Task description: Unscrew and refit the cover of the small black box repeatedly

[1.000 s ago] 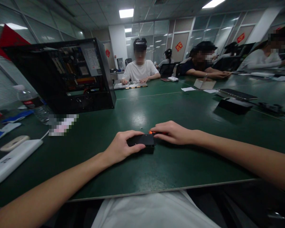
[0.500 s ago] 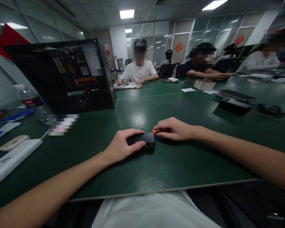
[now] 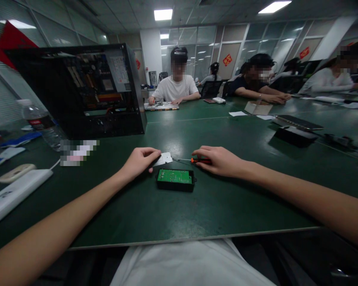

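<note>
The left hand (image 3: 139, 161) lies palm-down on the desk (image 3: 197, 210), fingers pinching a flat cover (image 3: 163, 159). The right hand (image 3: 219, 161), curled, grips what looks like a screwdriver (image 3: 193, 160) behind the opened black box (image 3: 175, 180).

I'm leaning over a dark green table (image 3: 220, 206). An opened black case with a green circuit board (image 3: 175, 179) is lying in front of me, a pale cover plate (image 3: 163, 159) just behind it. An open computer tower (image 3: 77, 91) is standing far left, a water bottle (image 3: 40, 125) beside it, white gadgets (image 3: 12, 196) nearer.
</note>
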`<act>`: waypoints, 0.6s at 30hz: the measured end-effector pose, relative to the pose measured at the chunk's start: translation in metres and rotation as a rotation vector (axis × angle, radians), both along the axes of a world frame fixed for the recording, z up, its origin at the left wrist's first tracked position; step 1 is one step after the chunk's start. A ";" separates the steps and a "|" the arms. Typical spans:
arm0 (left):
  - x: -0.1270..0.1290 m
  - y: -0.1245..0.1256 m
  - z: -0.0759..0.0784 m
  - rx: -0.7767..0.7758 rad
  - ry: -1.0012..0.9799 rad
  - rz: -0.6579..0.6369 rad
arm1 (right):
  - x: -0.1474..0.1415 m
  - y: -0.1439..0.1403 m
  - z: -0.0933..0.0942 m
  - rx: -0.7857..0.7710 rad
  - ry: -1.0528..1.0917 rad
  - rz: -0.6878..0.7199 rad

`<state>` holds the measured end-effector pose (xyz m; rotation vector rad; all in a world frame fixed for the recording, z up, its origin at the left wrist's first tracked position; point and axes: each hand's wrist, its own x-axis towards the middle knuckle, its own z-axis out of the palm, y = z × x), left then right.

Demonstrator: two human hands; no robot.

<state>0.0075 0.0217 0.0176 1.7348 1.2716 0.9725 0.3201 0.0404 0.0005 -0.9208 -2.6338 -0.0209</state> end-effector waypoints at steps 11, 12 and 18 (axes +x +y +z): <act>0.004 0.000 -0.004 0.108 0.070 -0.102 | -0.025 -0.035 0.013 -0.015 0.171 0.142; 0.005 0.000 -0.006 0.116 0.078 -0.111 | -0.031 -0.041 0.013 -0.019 0.173 0.160; 0.006 -0.001 -0.008 0.155 0.088 -0.112 | -0.054 -0.062 0.009 -0.090 0.117 0.166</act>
